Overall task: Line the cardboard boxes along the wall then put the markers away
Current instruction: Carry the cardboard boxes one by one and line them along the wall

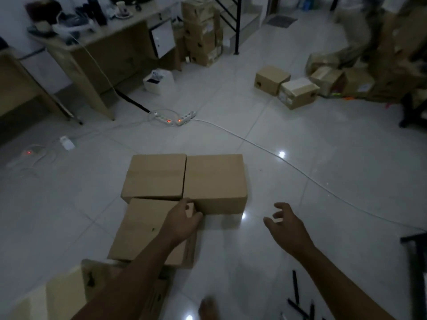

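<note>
Reaching down, the left hand (184,218) rests with loose fingers on a cardboard box (147,229), seemingly to shift it; the right hand (285,224) hovers open, holding nothing

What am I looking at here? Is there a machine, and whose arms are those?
No machine: a person wears a camera on the head, looking down at their own arms. The left hand rests its fingers on the corner of the nearest box, where it meets two more boxes set side by side on the tiled floor. The right hand hovers open, holding nothing. Dark markers lie on the floor at lower right. More boxes, desks and power strips sit further back.
</note>
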